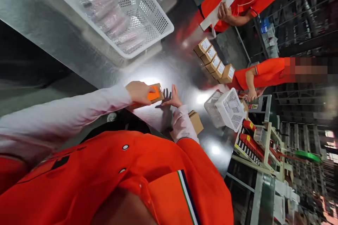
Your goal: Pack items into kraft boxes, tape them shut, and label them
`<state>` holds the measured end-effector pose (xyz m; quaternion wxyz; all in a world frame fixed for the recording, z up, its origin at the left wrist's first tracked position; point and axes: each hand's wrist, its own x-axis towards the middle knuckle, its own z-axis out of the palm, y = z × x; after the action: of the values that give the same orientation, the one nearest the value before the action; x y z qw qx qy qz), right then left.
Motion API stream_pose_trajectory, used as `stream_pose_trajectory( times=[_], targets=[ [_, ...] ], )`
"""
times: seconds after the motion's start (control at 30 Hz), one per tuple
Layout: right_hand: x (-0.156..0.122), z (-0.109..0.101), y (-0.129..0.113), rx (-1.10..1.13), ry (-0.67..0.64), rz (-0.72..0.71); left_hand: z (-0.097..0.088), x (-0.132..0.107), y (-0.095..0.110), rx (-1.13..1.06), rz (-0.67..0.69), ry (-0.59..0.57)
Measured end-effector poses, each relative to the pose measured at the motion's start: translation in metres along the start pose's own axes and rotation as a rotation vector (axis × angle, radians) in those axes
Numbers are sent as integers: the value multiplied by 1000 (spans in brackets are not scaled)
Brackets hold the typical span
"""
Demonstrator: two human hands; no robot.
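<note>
My left hand (139,92) is closed on a small brown cardboard box (159,87) lying on the metal table. A bright orange patch (154,93) covers part of the box's top beside my fingers; whether it is a label or a loose piece I cannot tell. To the right of the box, my right hand (173,97) is raised with fingers spread, holding nothing, its shadow falling on the table. Near my right wrist sits another brown cardboard box (195,122), partly hidden by my sleeve.
A white plastic basket (169,28) with clear-wrapped pinkish packs (111,17) stands at upper left. Labelled cartons (213,64) line the far edge. White baskets (232,109) and a roller machine (253,140) are at right. Two co-workers in orange stand across; one holds a white strip (216,14).
</note>
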<state>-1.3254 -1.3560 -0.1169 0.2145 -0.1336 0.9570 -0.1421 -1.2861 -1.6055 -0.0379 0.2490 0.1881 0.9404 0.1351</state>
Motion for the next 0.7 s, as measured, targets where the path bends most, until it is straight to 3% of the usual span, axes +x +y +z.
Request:
stream_pose_trajectory(
  times=[0.1,0.2,0.33,0.47,0.57,0.7],
  targets=[
    [17,1,2,-78,-142,-204,-8,35,34,22,-11,-89],
    [43,25,-18,-101,-230,-417,-3,31,25,42,1,-99],
    [60,45,-34,-96,-234,-507,15,-26,-33,61,-75,-179],
    [60,45,-38,-59,-242,-527,57,-97,-90,76,-240,-292],
    [59,45,-41,-31,-250,-529,93,-125,-105,22,-305,-280],
    [60,47,-43,-23,-262,-528,132,-124,-98,-95,-276,-163]
  ],
)
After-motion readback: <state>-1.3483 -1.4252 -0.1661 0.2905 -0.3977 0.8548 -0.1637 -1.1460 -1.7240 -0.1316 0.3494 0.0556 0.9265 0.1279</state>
